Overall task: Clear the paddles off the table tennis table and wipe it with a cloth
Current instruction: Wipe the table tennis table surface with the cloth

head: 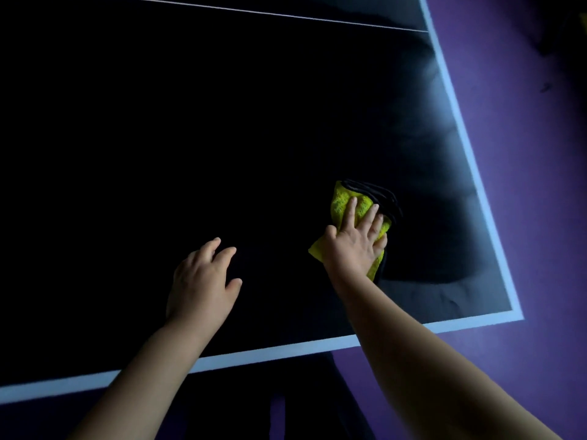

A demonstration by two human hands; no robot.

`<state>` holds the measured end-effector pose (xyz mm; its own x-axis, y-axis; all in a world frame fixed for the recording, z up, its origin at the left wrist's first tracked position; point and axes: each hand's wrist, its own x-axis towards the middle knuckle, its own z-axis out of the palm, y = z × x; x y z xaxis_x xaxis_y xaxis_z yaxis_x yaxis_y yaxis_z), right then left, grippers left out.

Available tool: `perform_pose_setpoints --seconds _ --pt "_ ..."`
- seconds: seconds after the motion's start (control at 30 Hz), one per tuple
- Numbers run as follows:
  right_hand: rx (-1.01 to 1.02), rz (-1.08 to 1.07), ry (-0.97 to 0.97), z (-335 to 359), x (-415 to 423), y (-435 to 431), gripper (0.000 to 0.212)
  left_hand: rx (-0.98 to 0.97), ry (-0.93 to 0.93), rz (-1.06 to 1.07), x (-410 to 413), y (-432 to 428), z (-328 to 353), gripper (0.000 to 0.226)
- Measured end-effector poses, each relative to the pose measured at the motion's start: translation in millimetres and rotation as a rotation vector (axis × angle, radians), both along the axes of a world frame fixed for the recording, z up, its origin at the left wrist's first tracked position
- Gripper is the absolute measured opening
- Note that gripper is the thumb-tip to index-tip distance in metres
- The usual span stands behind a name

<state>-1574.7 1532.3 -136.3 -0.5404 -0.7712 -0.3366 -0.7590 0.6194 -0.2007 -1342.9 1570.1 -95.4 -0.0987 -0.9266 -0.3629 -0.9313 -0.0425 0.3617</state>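
Note:
The dark table tennis table (158,138) fills most of the view, edged with white lines. My right hand (355,242) presses flat, fingers straight, on a yellow cloth with a black border (341,200) near the table's right corner. My left hand (203,281) rests on the bare surface to the left of the cloth, fingers relaxed and holding nothing. No paddles are in view.
The table's near edge (254,357) and right edge (467,147) meet at a corner (516,312). A white centre line (254,12) crosses the far part. Purple floor (524,185) lies to the right and below. Dull smears show on the surface near the right edge.

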Motion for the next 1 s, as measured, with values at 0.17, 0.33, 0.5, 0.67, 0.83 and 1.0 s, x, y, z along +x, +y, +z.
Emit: perform_pose_setpoints --seconds 0.17,0.33,0.5,0.67,0.83,1.0 --pt "-0.009 0.226 -0.025 -0.5 112.5 -15.8 0.078 0.006 -0.009 0.112 86.8 21.5 0.4 0.056" --pt "-0.044 0.496 -0.059 -0.5 203.8 -14.1 0.078 0.018 -0.038 0.204 141.0 45.7 -0.4 0.057" --pt "-0.074 0.773 -0.046 -3.4 247.0 7.8 0.077 0.025 -0.1 0.267 157.5 63.8 -0.6 0.06" --pt "-0.123 1.034 -0.064 -8.8 231.1 39.8 0.073 0.059 -0.128 0.25 132.3 71.4 0.9 0.062" --pt "-0.187 1.111 -0.103 -13.4 170.6 70.3 0.068 0.069 -0.155 0.183 78.5 72.8 5.4 0.058" --pt "-0.207 0.98 -0.124 -11.8 60.4 89.8 0.07 0.061 -0.123 0.074 -5.8 81.1 11.4 0.062"
